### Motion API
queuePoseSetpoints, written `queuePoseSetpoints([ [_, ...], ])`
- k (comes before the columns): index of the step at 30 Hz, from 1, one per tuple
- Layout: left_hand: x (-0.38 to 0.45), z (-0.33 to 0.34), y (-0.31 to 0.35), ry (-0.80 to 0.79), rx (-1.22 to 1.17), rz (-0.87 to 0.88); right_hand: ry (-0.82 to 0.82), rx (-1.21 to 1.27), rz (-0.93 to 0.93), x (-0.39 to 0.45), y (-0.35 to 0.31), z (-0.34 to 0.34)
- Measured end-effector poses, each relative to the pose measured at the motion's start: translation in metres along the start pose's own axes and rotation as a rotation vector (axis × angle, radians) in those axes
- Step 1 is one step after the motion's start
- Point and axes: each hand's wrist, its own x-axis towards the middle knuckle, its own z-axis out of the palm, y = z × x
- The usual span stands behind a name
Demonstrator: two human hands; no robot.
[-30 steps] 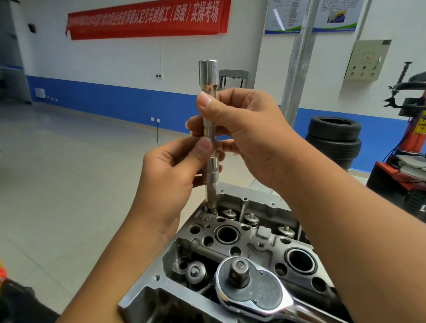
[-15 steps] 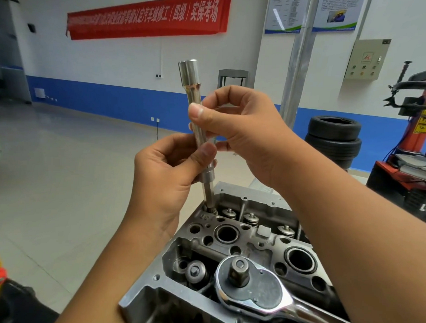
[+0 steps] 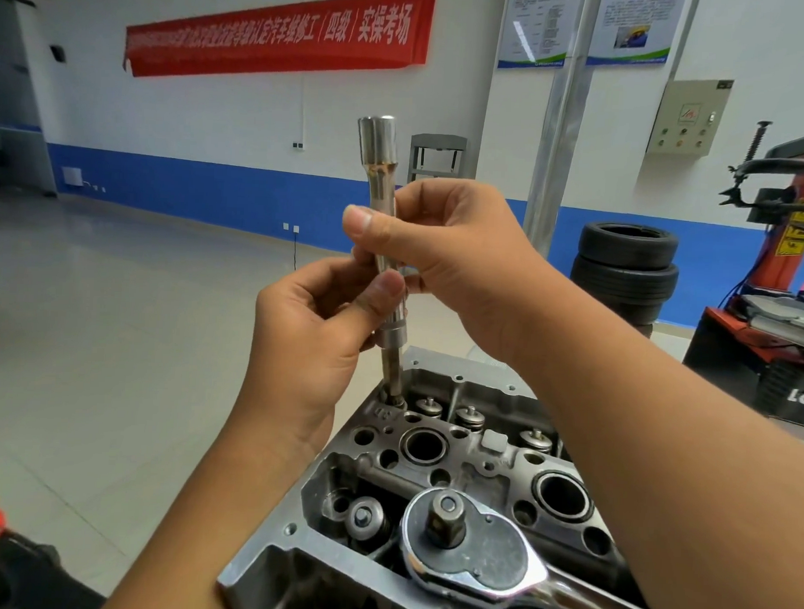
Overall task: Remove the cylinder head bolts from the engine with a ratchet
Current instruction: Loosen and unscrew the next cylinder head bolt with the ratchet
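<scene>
A grey aluminium cylinder head (image 3: 502,390) fills the lower middle. A long chrome extension bar with a socket (image 3: 381,167) stands nearly upright, its lower end seated at a bolt (image 3: 394,397) in the head's far left corner. My left hand (image 3: 317,337) pinches the bar low down, thumb on its front. Just above it, my right hand (image 3: 443,251) grips the bar's middle with thumb and fingers. A chrome ratchet (image 3: 473,557) lies loose on the near part of the head, its square drive pointing up.
Valve springs and round bores (image 3: 422,444) line the head's top. A stack of tyres (image 3: 624,271) stands at the right by a steel post (image 3: 556,127). A red tyre machine (image 3: 779,294) occupies the far right. Tiled floor spreads to the left.
The bar's top swung left half a second ago and now stands closer to upright again. Both hands kept their hold and shifted slightly around it.
</scene>
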Motion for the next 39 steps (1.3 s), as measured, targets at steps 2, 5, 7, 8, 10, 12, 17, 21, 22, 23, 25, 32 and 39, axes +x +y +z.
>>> queuePoseSetpoints([
  [2,0.0,0.0003,-0.0001,-0.004,0.0,-0.013,0.009,-0.025,0.002,0.0006,0.0005,-0.0011],
  [5,-0.0007,0.0008,0.0006,-0.101,-0.009,-0.067,-0.039,0.001,0.03,0.0001,-0.0014,-0.002],
  [7,-0.0014,0.0017,0.0018,-0.126,-0.022,-0.077,-0.063,0.043,0.06,-0.0009,-0.0024,-0.0006],
  [8,-0.0012,0.0016,0.0017,-0.112,-0.026,-0.067,-0.065,0.047,0.067,-0.0011,-0.0026,0.0002],
  [10,-0.0007,0.0003,0.0008,-0.063,-0.023,-0.038,-0.049,0.026,0.058,-0.0011,-0.0023,0.0004],
  [12,-0.0001,-0.001,-0.001,-0.01,-0.004,-0.01,-0.021,0.008,0.049,-0.0012,-0.0023,-0.0009],
  [17,0.0009,-0.0025,-0.0027,0.064,0.035,-0.006,-0.041,-0.015,0.067,0.0002,-0.0023,0.0002],
  [21,0.0006,-0.0018,-0.0002,-0.059,-0.032,-0.098,-0.054,0.016,0.08,0.0003,-0.0025,0.0013],
  [22,0.0003,-0.0007,0.0004,-0.075,-0.03,-0.103,-0.054,0.019,0.086,0.0001,-0.0029,0.0007],
  [23,0.0,0.0001,0.0005,-0.072,-0.028,-0.097,-0.056,0.018,0.094,-0.0003,-0.0033,0.0],
  [25,0.0003,0.0003,-0.0002,-0.046,-0.023,-0.059,-0.067,0.015,0.099,-0.0012,-0.0037,-0.0007],
  [32,0.001,-0.0013,0.0009,0.003,-0.003,-0.032,-0.027,0.009,0.048,-0.0008,-0.0022,-0.0002],
  [39,-0.0004,0.001,0.0026,-0.105,-0.034,-0.119,-0.073,0.046,0.085,-0.0021,-0.0026,-0.0034],
])
